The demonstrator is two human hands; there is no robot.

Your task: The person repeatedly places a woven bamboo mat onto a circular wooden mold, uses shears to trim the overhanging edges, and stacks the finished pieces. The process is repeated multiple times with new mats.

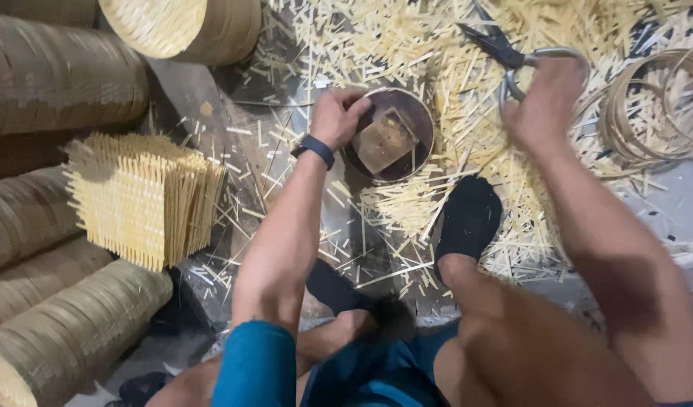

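Floor (pixel 211 105) lying under bamboo offcuts (pixel 467 113); steamer stacks (pixel 52 90) lining its left. Round ring (pixel 395 134) holding 1 square block (pixel 384 139). Left hand (pixel 335 114) gripping its rim; right hand (pixel 546 102) closing around scissors (pixel 504 49).

woven mat stack (pixel 143 197) left of round frame (pixel 388 136), shears (pixel 504 47) right

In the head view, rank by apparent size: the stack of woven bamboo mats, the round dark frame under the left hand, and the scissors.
1. Stack of woven bamboo mats, clearly the largest.
2. Round dark frame gripped at its rim by the left hand.
3. Scissors; the right hand hides part of the handles, so this last ranking is less certain.
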